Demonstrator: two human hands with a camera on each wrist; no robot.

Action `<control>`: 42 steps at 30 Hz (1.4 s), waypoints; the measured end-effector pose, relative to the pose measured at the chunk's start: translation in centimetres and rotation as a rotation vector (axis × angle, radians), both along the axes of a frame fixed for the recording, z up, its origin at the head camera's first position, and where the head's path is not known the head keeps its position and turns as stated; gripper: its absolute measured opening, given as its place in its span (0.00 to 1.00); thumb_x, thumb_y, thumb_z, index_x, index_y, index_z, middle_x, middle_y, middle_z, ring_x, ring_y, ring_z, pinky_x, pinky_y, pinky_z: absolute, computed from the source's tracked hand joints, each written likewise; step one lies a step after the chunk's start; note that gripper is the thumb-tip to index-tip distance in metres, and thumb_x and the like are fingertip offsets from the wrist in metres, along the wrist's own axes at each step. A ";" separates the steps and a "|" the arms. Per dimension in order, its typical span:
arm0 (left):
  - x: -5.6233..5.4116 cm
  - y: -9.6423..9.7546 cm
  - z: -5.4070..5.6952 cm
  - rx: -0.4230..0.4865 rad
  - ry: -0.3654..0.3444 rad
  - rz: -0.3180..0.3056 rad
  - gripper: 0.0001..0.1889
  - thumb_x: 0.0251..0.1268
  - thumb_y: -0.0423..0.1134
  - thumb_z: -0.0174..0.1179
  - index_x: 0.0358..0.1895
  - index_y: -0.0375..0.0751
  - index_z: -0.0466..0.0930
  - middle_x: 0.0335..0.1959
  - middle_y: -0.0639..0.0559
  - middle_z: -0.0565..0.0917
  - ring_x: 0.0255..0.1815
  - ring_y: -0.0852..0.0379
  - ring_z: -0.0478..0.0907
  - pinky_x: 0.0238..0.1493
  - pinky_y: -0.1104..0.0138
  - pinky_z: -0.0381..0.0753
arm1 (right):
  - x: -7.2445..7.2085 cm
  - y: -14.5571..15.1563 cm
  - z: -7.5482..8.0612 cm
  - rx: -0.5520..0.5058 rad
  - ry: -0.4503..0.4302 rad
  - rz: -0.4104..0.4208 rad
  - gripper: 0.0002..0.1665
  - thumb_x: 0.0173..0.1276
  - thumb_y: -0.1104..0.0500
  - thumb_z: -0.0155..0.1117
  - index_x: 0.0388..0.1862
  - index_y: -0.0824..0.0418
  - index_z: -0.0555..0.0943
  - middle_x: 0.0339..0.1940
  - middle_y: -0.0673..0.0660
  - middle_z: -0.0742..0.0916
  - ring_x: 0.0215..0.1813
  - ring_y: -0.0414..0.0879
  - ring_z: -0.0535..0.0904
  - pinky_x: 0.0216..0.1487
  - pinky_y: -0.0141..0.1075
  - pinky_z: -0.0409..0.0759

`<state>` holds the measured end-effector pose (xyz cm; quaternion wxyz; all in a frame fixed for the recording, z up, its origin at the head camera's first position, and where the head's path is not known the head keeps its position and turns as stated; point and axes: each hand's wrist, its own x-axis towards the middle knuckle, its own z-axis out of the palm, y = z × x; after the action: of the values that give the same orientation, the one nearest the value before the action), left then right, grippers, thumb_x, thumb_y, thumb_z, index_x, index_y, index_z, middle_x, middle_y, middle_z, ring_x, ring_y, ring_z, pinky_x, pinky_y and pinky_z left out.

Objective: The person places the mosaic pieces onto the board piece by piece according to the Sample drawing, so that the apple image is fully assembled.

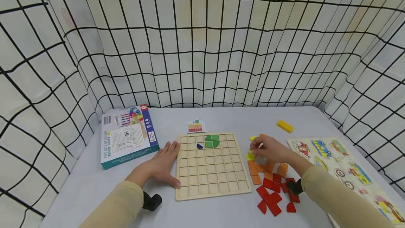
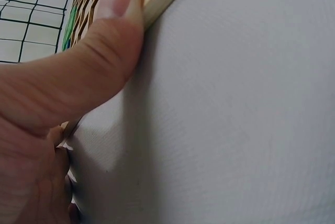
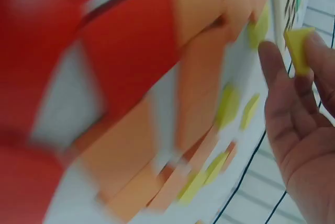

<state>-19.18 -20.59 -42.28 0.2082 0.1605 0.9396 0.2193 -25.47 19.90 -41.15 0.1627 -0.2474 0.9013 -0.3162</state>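
A wooden grid board (image 1: 213, 171) lies flat in the middle of the table. Along its left edge rests my left hand (image 1: 162, 163), fingers spread; in the left wrist view the thumb (image 2: 112, 30) touches the board's rim. Several green pieces (image 1: 212, 141) form a rounded shape in the upper cells, and a small dark blue piece (image 1: 199, 146) lies left of them. To the right of the board, my right hand (image 1: 270, 149) pinches a small yellow piece (image 3: 299, 48) between thumb and fingers, above the loose orange pieces (image 1: 253, 170) and yellow pieces (image 1: 250, 157).
Loose red pieces (image 1: 269, 194) lie nearest me at the right. A pattern card (image 1: 196, 126) sits behind the board. The boxed set (image 1: 129, 136) stands left, a yellow block (image 1: 285, 126) back right, and a picture puzzle board (image 1: 335, 161) far right. Black netting surrounds the table.
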 end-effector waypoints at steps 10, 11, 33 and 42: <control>-0.1 0.2 -0.2 0.001 -0.003 0.004 0.71 0.43 0.57 0.82 0.82 0.29 0.42 0.85 0.33 0.41 0.85 0.31 0.33 0.83 0.38 0.39 | -1.0 -7.0 -0.2 -0.076 -0.028 0.072 0.05 0.76 0.65 0.62 0.44 0.62 0.84 0.40 0.54 0.86 0.38 0.42 0.80 0.39 0.31 0.81; -0.1 0.2 -0.2 0.002 -0.003 0.004 0.71 0.43 0.57 0.82 0.82 0.29 0.42 0.85 0.33 0.41 0.85 0.31 0.33 0.83 0.38 0.39 | -1.1 -7.9 -0.2 -0.080 -0.032 0.075 0.05 0.75 0.65 0.62 0.44 0.62 0.84 0.40 0.54 0.87 0.38 0.41 0.81 0.41 0.31 0.82; 0.3 0.3 0.5 -0.007 -0.006 -0.014 0.69 0.45 0.57 0.81 0.82 0.29 0.43 0.85 0.33 0.42 0.85 0.30 0.34 0.82 0.36 0.41 | -1.8 -21.4 -0.6 -0.060 0.082 0.174 0.04 0.66 0.67 0.72 0.39 0.60 0.88 0.38 0.53 0.90 0.40 0.40 0.82 0.44 0.30 0.84; 0.1 0.0 0.3 -0.021 0.006 -0.013 0.70 0.44 0.58 0.81 0.82 0.30 0.43 0.85 0.34 0.43 0.85 0.31 0.34 0.82 0.36 0.41 | -1.4 -22.8 -0.4 -0.004 0.064 0.127 0.03 0.66 0.63 0.74 0.38 0.61 0.89 0.33 0.52 0.89 0.34 0.38 0.77 0.39 0.29 0.79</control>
<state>-19.08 -20.54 -41.99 0.2086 0.1648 0.9414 0.2076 -26.84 -2.89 -41.60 0.1530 -0.3142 0.8880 -0.2990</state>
